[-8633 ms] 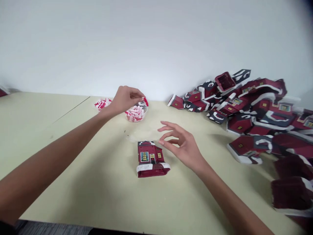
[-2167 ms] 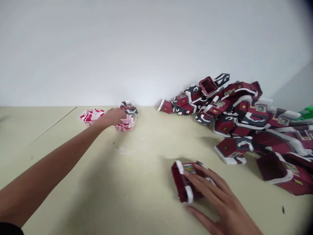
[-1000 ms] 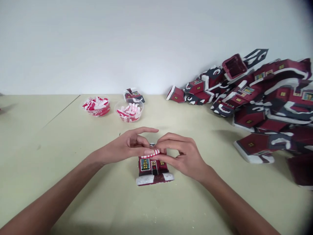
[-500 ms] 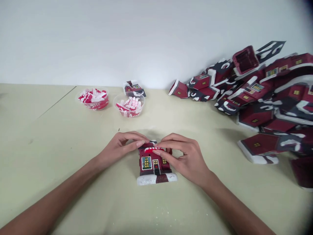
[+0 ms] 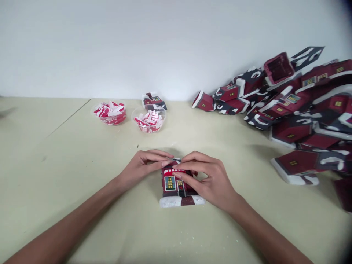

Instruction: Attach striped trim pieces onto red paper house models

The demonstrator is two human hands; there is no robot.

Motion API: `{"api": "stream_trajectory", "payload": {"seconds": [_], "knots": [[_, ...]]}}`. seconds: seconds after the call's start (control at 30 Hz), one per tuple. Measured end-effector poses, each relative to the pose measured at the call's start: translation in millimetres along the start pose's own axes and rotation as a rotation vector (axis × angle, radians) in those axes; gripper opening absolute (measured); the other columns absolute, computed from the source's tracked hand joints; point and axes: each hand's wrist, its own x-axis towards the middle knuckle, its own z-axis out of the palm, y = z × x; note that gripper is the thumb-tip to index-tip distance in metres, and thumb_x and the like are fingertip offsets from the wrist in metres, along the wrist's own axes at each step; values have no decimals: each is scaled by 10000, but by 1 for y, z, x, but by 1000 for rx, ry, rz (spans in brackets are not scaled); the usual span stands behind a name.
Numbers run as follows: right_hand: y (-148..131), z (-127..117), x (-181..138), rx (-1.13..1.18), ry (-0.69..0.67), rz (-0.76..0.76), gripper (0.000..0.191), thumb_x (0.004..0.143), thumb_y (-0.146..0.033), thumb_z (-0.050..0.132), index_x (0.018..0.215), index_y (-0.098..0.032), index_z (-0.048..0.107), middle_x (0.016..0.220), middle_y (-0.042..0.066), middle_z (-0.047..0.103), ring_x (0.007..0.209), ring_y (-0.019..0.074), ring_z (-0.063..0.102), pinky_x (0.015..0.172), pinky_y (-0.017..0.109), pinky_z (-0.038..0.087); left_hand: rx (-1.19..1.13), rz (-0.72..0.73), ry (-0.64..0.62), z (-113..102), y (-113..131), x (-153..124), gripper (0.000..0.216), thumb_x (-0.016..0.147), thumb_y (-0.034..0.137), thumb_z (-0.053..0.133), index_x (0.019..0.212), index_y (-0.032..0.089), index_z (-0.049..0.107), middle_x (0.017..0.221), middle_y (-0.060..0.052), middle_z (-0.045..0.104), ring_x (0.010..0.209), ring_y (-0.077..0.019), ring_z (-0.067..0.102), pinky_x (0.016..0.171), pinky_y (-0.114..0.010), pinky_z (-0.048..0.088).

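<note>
A small dark red model house [image 5: 170, 193] with a snowy white base lies face up on the table between my hands. Its front shows yellow windows and a dark door. My left hand [image 5: 148, 164] grips the house at its upper left edge, thumb on top and fingers behind. With thumb and fingertips, my right hand [image 5: 207, 176] pinches a red and white striped awning [image 5: 167, 171] against the front, above the windows. The right part of the awning and of the house is covered by my right fingers.
Two clear tubs, a left tub [image 5: 112, 121] and a right tub [image 5: 150, 128], hold red and white pieces. Another house [image 5: 154, 101] lies behind them. A large pile of similar houses [image 5: 294, 110] fills the right side, against the wall [image 5: 165, 44].
The awning has moved left and lower across the house front, over the left window, with my right fingers on it. My left hand keeps its place on the house. The whole view has shifted slightly.
</note>
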Motion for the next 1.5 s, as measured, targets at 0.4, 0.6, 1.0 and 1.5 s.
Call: {"api": "stream_trajectory", "payload": {"seconds": [0.4, 0.6, 1.0, 1.5], "knots": [[0, -5, 0, 11, -68, -19, 202, 884, -152, 716, 1040, -254, 795, 982, 44, 744, 821, 141, 712, 728, 259, 592, 11, -3, 3, 3, -2, -1, 129, 882, 345, 729, 957, 300, 824, 1132, -43, 743, 1037, -179, 694, 912, -262, 572], [0, -4, 0, 20, -41, -40, 161, 871, -161, 736, 993, -247, 795, 953, 28, 773, 816, 149, 739, 736, 266, 616, 29, 8, -12, 4, -3, 0, 140, 890, 344, 721, 983, 308, 819, 1141, -45, 743, 1046, -182, 693, 930, -272, 572], [-1, -8, 2, 48, -71, -77, 183, 857, -118, 734, 950, -255, 812, 928, 28, 784, 805, 140, 742, 741, 256, 608, 6, 7, -24, 5, -3, 0, 120, 882, 298, 737, 967, 306, 822, 1126, -34, 746, 1031, -147, 695, 901, -203, 564], [4, -15, 3, 106, -105, 23, 129, 874, -165, 741, 942, -238, 823, 932, 28, 775, 788, 124, 724, 695, 226, 577, 27, -1, -40, 4, -4, 0, 135, 898, 314, 722, 990, 292, 818, 1154, -32, 737, 1053, -155, 696, 896, -200, 568]]}}
